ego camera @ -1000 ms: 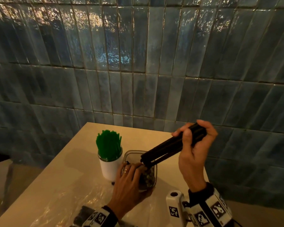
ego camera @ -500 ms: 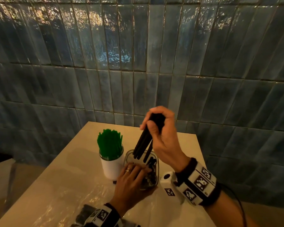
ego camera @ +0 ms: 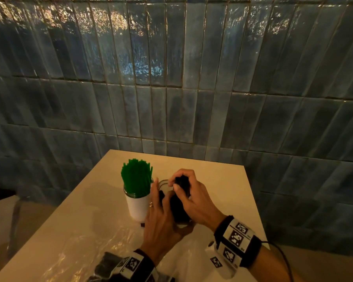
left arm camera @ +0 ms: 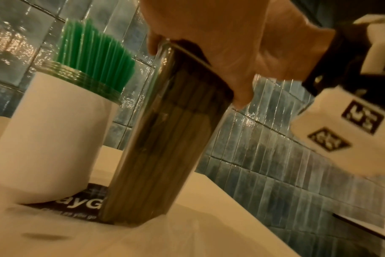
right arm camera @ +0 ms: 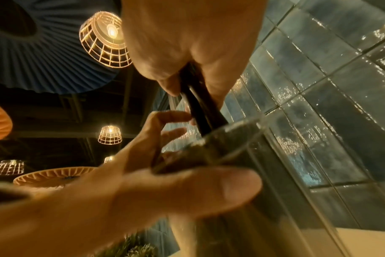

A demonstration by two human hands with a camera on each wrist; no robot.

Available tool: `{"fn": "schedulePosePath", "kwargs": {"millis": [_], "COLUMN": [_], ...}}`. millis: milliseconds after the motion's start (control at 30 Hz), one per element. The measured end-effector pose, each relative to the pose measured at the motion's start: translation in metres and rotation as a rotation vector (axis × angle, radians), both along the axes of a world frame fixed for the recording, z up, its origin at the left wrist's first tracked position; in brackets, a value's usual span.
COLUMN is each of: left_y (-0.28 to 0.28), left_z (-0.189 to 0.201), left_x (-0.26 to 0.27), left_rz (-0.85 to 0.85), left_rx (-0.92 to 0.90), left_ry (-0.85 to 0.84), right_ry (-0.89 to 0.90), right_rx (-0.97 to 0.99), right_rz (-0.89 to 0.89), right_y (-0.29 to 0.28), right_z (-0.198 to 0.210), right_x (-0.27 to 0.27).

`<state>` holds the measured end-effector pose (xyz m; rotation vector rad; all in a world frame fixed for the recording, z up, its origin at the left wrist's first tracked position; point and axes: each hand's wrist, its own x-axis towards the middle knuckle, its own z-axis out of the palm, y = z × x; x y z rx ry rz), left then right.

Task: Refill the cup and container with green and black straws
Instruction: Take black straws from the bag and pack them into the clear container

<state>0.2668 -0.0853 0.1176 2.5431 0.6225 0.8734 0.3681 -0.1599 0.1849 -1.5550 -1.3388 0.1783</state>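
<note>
Beside the cup [ego camera: 138, 204] of green straws [ego camera: 136, 177], the container [left arm camera: 165, 139] (mostly hidden by both hands) now takes the black straws [right arm camera: 200, 107] gripped by the lowered right hand [ego camera: 194, 200], left hand [ego camera: 161, 218] clasping its side.

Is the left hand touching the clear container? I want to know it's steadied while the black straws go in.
Touching. The right wrist view shows the left hand wrapped on the clear container, thumb pressed flat against its wall, fingers at the rim.
</note>
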Motion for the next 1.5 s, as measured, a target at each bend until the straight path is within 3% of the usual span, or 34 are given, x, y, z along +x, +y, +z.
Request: {"fn": "schedulePosePath", "kwargs": {"millis": [100, 233, 400, 533, 667, 767, 867, 1000, 1133, 1300, 1433, 1500], "left_y": [-0.002, -0.001, -0.005, 0.0, 0.006, 0.006, 0.008, 0.013, 0.02, 0.023, 0.013, -0.002], "left_z": [0.001, 0.001, 0.015, 0.012, 0.004, 0.002, -0.001, 0.003, 0.009, 0.014, -0.006, -0.011], "left_x": [0.003, 0.003, 0.004, 0.004, 0.004, 0.003, 0.006, 0.011, 0.021, 0.016, -0.017, -0.039], "left_rz": [0.002, 0.01, 0.009, -0.023, -0.035, -0.017, 0.006, -0.028, -0.043, -0.106, 0.023, 0.063], "left_rx": [-0.091, -0.022, -0.116, -0.097, -0.092, -0.102, -0.16, -0.121, -0.122, -0.403, -0.246, -0.268], "left_ry": [0.051, 0.104, 0.059, 0.063, -0.04, -0.005, -0.02, -0.049, 0.015, -0.077, 0.089, 0.344], "right_ry": [-0.106, -0.258, -0.074, -0.117, -0.432, -0.608, -0.601, -0.621, -0.604, -0.499, -0.499, -0.516], "right_rx": [-0.028, -0.114, -0.159, -0.159, -0.399, -0.514, -0.602, -0.632, -0.613, -0.561, -0.527, -0.507], "right_rz": [-0.022, -0.181, -0.231, -0.174, -0.106, -0.145, -0.232, -0.059, -0.137, -0.121, -0.166, -0.175], "right_y": [-0.001, 0.0, -0.004, -0.008, -0.011, -0.007, -0.007, -0.01, -0.006, 0.008, 0.018, 0.021], "right_z": [-0.008, -0.019, -0.022, -0.026, -0.031, -0.034, -0.032, -0.031, -0.035, -0.033, -0.036, -0.04], "right_x": [-0.004, 0.011, 0.01, -0.006, -0.01, 0.001, 0.007, 0.0, 0.015, 0.037, 0.046, 0.051]}}
